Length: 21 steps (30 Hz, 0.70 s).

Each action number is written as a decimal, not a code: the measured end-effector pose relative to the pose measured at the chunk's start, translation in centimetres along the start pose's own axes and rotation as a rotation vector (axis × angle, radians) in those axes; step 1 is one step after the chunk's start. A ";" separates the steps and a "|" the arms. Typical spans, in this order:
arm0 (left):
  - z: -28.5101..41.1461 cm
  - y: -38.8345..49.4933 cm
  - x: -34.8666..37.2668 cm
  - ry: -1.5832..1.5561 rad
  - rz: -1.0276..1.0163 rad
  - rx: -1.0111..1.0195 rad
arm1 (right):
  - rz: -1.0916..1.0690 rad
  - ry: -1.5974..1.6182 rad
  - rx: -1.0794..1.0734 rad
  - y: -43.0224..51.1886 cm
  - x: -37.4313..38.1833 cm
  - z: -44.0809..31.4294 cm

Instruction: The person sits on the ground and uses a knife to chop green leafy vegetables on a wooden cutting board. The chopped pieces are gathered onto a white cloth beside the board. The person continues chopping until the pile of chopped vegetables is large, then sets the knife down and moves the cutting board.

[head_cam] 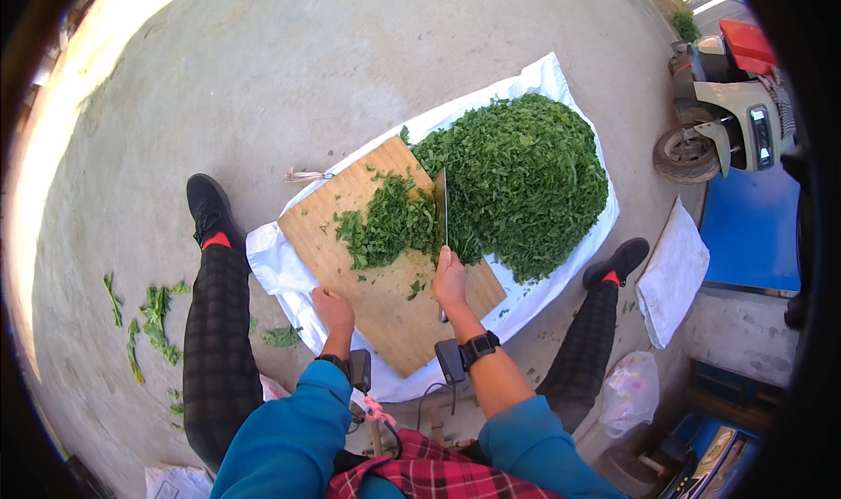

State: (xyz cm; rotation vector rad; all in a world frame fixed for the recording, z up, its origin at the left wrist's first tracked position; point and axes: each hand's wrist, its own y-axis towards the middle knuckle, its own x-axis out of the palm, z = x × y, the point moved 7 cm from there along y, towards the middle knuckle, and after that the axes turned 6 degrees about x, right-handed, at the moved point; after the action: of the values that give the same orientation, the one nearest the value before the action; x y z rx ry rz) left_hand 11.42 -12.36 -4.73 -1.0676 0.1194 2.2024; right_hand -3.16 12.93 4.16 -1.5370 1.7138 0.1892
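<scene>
My right hand grips the handle of a kitchen cleaver. Its blade stands nearly edge-on, between chopped leafy greens on a wooden cutting board and a large heap of finely cut greens. Along the board's near left edge, my left hand holds on with curled fingers; the fingertips are partly hidden. Board and heap both rest on a white woven plastic sheet spread on the ground. The heap touches the board's far right side.
My outstretched legs flank the sheet, with a black shoe at the left. Loose leaves lie on the concrete floor. Rightward are a folded white sack, a clear plastic bag, a blue panel and a parked motor scooter.
</scene>
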 end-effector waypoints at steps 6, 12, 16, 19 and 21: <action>-0.1 -0.1 0.1 -0.048 0.005 -0.011 | -0.161 0.218 0.166 -2.1 -0.8 2.9; 0.1 0.2 -0.1 -0.043 -0.013 -0.013 | -0.092 0.327 -0.051 -4.0 -3.0 -0.1; 0.0 0.0 0.1 -0.045 -0.004 -0.024 | -0.134 0.370 -0.020 -4.7 -3.6 -0.6; -0.1 0.0 0.1 -0.036 0.014 -0.019 | -0.165 0.432 -0.024 -5.2 -3.0 -0.1; -0.1 0.1 0.1 -0.035 0.017 -0.011 | -0.111 0.245 -0.151 -5.0 -2.1 -0.2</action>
State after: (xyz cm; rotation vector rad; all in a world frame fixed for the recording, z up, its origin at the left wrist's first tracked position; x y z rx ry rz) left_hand 11.38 -12.44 -4.88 -1.0369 0.1008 2.2384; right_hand 1.06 13.16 7.65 -1.8240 1.8299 0.0768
